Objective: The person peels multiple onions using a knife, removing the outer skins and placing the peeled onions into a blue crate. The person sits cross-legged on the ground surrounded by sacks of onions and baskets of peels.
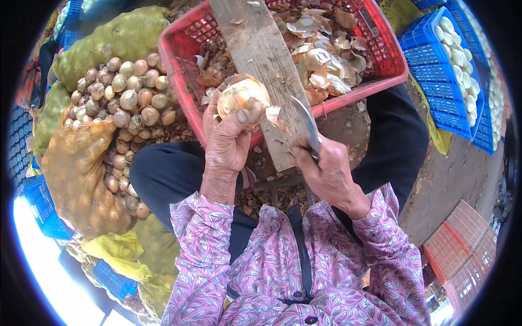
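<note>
My left hand [229, 140] holds an onion [243, 97] over the near left rim of a red plastic basket. Brown papery skin is still on the onion, and a loose flap of it hangs at its right side. In my right hand [328, 171] is a knife with a curved blade [305, 118], its tip pointing up and away from me. The blade is apart from the onion. Beneath both hands a worn wooden board [261, 53] lies across the red basket [340, 100]. Onion skins [322, 61] fill much of the basket.
Unpeeled onions [128, 100] spill in a heap on the left from an orange mesh sack [77, 171]. A green mesh sack [118, 36] lies behind them. At the right, a blue crate [428, 77] holds peeled onions [458, 61]. Red crates [461, 240] stand at lower right.
</note>
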Tool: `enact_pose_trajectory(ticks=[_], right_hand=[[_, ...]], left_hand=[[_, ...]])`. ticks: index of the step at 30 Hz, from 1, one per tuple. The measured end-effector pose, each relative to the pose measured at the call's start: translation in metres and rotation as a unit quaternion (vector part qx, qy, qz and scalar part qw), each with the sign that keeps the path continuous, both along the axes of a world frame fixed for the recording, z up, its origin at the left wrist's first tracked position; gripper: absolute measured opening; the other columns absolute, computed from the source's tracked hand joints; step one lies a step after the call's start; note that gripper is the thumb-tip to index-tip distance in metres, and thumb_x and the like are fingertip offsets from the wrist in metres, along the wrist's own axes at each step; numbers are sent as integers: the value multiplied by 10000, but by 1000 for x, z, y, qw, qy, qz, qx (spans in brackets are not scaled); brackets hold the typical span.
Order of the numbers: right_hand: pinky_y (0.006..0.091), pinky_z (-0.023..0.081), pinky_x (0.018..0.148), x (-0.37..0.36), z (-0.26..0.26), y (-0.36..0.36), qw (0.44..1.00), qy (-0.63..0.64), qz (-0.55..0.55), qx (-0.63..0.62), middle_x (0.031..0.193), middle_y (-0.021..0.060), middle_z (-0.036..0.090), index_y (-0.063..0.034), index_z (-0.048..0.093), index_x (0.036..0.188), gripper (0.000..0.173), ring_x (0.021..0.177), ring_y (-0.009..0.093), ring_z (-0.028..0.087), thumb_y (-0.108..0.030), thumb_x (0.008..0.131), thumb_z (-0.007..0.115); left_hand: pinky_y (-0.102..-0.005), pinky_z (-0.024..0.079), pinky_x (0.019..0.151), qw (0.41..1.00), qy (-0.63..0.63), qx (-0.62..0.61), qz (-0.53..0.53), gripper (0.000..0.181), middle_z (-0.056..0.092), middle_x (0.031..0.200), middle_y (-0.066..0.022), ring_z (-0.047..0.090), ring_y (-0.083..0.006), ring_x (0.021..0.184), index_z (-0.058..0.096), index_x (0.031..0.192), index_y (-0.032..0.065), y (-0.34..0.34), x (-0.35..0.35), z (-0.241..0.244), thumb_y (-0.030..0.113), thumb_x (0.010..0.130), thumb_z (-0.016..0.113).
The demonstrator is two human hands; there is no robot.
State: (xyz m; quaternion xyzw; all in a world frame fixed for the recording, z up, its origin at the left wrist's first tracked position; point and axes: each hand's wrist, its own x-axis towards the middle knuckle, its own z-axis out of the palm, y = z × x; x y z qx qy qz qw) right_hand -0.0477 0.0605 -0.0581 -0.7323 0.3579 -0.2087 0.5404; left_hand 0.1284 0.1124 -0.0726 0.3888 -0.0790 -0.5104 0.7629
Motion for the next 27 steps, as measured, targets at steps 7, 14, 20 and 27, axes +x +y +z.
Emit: enact_pose_trajectory(ticks=[7,14,20,27], right_hand=[[440,466,561,-29,-21,37,991,91,81,48,692,240,567,7,518,813,92,658,435,583,-40,806,597],[473,459,585,13,-19,10,993,47,11,-112,800,225,563,4,492,891,143,696,410,583,-57,806,590],[459,475,604,25,-27,11,994,96,-18,54,711,206,571,21,524,854,136,679,407,592,-66,794,609],[236,367,361,23,-11,-22,847,16,-96,523,625,0,521,-30,588,847,157,438,82,478,-178,902,593]], left_hand=[[-316,540,838,999,33,-7,33,618,591,1108,-92,614,-197,992,444,1266,3,-4,5,-5,108,742,753],[-352,544,868,999,-16,14,34,615,573,1123,-104,607,-203,993,451,1237,17,-7,-5,3,-5,695,742],[-330,544,847,993,-87,55,54,544,589,1091,-90,618,-182,949,479,1164,23,-8,-9,-14,-42,679,717],[-376,523,868,999,38,7,-14,560,583,1136,-104,590,-226,1039,478,1241,9,2,-2,-18,173,766,726]])
